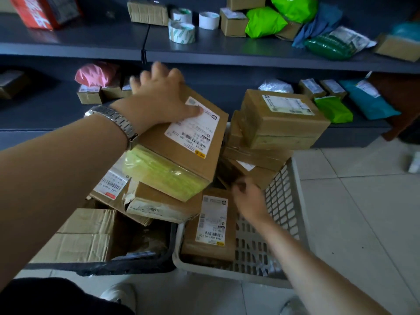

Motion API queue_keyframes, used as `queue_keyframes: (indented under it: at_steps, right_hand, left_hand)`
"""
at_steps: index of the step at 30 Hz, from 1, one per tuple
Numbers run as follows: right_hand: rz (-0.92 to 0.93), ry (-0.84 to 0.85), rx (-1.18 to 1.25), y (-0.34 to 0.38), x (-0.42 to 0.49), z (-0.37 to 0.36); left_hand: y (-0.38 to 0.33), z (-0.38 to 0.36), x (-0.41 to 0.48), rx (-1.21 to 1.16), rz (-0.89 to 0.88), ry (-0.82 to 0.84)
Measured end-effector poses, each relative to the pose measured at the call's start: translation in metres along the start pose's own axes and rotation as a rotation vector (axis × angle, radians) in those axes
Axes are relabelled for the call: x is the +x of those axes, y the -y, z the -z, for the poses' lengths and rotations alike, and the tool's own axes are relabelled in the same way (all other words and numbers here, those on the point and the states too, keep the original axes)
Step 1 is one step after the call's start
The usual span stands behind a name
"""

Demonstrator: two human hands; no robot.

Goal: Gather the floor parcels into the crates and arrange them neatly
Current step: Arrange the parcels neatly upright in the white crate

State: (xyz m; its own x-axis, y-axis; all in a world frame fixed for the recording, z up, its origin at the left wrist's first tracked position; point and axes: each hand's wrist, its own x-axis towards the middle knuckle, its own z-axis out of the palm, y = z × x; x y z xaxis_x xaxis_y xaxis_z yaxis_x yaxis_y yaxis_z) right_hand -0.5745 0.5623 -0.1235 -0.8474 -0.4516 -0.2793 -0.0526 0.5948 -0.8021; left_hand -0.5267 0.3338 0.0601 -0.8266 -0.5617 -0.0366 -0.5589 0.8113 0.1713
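Two crates, side by side and both heaped: black plastic crate and pale grey perforated crate. One large brown cardboard box with a yellow-green taped end lies tilted atop the heap between them. Left hand presses it, fingers spread. Right hand is blurred, grip unclear. Advice: level the box and seat it flat. Three white tape rolls sit on the shelf.

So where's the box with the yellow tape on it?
In the head view, the yellow-taped box lies tilted at centre, under the left hand, just left of the stacked boxes.
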Motion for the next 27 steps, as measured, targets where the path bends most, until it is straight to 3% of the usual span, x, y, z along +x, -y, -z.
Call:
queue_keyframes:
  at_steps: [1,3,6,8,10,21,27]
  right_hand:
    - [0.057,-0.006,0.177,0.027,0.0,0.005]
    - [0.025,0.236,0.568,0.075,0.001,0.007]
    - [-0.058,0.499,0.756,0.105,-0.004,-0.001]
    - [-0.166,0.543,0.872,0.102,-0.006,-0.001]
    - [-0.211,0.527,0.933,0.101,-0.006,0.004]
    - [-0.091,0.322,0.732,0.09,-0.02,0.103]
    - [-0.2,0.271,0.617,0.038,-0.039,0.163]
  left_hand:
    - [0.004,0.003,-0.007,-0.14,0.106,0.062]
    - [0.013,0.006,-0.013,-0.564,0.248,0.235]
    - [0.043,0.0,-0.027,-1.038,0.369,0.518]
    - [0.063,-0.02,-0.042,-1.048,0.393,0.658]
    - [0.072,-0.041,-0.06,-1.011,0.367,0.659]
    - [0.008,-0.045,-0.051,-1.16,0.252,0.855]
    - [-0.064,-0.077,-0.065,-1.122,0.092,1.032]
